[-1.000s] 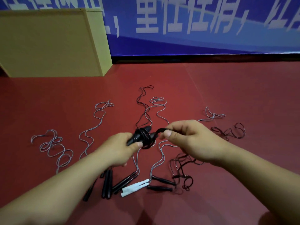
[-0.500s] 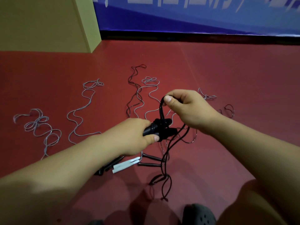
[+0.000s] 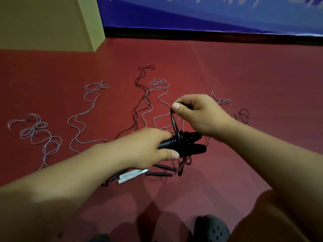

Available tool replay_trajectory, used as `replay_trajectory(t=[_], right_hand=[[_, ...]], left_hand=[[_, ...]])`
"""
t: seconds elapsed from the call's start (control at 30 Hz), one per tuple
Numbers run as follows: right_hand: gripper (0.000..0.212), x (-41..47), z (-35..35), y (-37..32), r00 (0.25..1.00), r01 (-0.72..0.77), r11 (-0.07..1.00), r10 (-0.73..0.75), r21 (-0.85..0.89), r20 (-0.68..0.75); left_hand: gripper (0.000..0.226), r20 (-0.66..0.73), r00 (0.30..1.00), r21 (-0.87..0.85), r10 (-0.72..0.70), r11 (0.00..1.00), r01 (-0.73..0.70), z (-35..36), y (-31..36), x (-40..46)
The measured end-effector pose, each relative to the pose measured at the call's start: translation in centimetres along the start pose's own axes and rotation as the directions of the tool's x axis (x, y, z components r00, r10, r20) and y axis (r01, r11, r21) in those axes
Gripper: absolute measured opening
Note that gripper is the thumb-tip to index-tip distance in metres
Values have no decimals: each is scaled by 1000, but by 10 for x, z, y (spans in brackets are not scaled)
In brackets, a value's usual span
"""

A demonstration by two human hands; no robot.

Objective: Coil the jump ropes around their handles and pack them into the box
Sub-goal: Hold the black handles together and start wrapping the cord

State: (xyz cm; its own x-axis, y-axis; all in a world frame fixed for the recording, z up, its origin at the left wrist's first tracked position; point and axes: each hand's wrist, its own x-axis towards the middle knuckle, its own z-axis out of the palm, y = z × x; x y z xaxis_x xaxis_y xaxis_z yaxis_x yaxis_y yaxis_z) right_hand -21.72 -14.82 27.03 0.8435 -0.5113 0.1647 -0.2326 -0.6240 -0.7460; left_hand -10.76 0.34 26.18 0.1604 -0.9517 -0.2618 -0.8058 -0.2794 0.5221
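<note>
Two hands are working on a black jump rope above the red floor.

Nearest to the camera, a dark shoe (image 3: 212,228) is showing at the bottom edge. Above it, the left hand (image 3: 148,149) is gripping a pair of black handles (image 3: 188,143) with some turns of black rope (image 3: 174,123) around them, and the right hand (image 3: 201,116) is pinching this rope between thumb and fingers and holding it up from the handles. Under the hands, white handles (image 3: 131,175) and more black handles (image 3: 160,173) are lying on the red floor (image 3: 244,75). Farther away, grey ropes (image 3: 87,116) and another black rope (image 3: 141,95) are lying spread and loose on the floor. At the far left, the yellow box (image 3: 52,23) is standing near a blue banner (image 3: 209,13).
</note>
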Motion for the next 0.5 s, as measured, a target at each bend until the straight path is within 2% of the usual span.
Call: replay_trajectory(t=[0.13, 0.3, 0.37, 0.5], right_hand=[[24, 7, -7, 19, 991, -108, 993, 110, 37, -80], [28, 6, -14, 29, 977, -214, 966, 215, 146, 4], [27, 6, -18, 30, 973, -224, 960, 229, 167, -12], [28, 6, -24, 32, 969, -230, 965, 239, 127, -59]], left_hand=[[24, -23, 995, -97, 100, 990, -102, -7, 3, -4], [22, -2, 986, -258, 167, 953, -162, -15, 1, -11], [19, -11, 985, -341, 174, 925, -167, -18, 0, -12], [17, 1, 977, -326, 212, 924, -200, -21, -3, -14]])
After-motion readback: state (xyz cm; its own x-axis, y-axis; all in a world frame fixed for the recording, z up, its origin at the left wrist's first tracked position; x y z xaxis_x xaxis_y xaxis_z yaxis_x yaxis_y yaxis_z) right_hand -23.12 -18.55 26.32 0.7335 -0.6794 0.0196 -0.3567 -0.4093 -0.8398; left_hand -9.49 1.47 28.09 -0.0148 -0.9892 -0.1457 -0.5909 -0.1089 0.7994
